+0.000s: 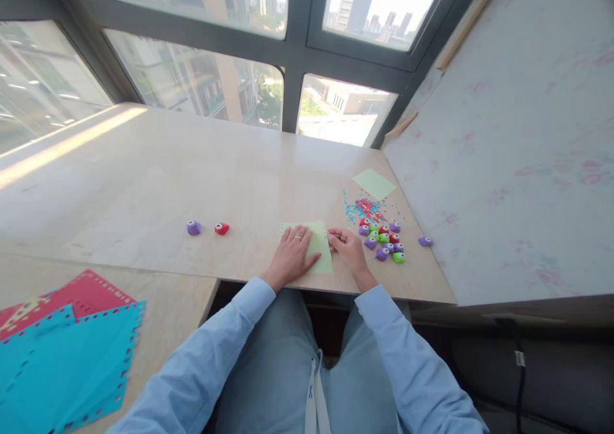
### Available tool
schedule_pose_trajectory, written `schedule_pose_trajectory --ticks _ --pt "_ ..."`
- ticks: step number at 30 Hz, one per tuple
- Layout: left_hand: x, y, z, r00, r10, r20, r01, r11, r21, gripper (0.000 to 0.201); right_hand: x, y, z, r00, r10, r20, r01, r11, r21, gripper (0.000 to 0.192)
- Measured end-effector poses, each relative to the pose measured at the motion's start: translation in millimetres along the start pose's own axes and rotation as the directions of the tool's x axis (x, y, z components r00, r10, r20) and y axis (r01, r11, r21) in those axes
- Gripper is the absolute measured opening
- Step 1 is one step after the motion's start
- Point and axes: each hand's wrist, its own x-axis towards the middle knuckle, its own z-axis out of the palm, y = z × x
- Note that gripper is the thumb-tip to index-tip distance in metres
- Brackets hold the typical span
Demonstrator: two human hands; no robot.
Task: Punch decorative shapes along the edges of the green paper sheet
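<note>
A pale green sheet of paper (318, 239) lies flat near the front edge of the beige table (201, 172). My left hand (292, 255) rests palm down on the sheet's left part, fingers spread. At the sheet's right edge, my right hand (348, 245) has its fingertips curled against the paper. Right beside my right hand sits a cluster of several small craft punches (384, 241) in purple, green and red.
A purple punch (194, 227) and a red punch (221, 229) stand apart at centre left. Red and blue paper bits (363, 209) are scattered behind the cluster, with another green sheet (374, 183) beyond. Teal and red punched sheets (71, 338) lie at lower left. A wall (518, 140) bounds the right.
</note>
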Motion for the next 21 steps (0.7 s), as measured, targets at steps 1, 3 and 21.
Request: schedule_pose_trajectory --ticks 1,3,21 --pt "0.1 0.2 -0.2 1.000 -0.001 0.003 0.001 1.000 0.001 0.059 -0.6 -0.2 0.0 1.000 -0.005 0.003 0.005 1.000 -0.002 0.037" --pt "0.1 0.5 -0.7 1.000 -0.002 0.009 0.002 1.000 0.004 0.059 -1.9 -0.4 0.0 1.000 -0.020 0.013 0.020 1.000 -0.016 0.035" --pt "0.4 1.4 -2.7 1.000 -0.005 0.025 0.005 1.000 0.014 0.059 -1.2 2.2 -3.5 1.000 -0.010 -0.012 0.009 0.998 -0.068 0.036"
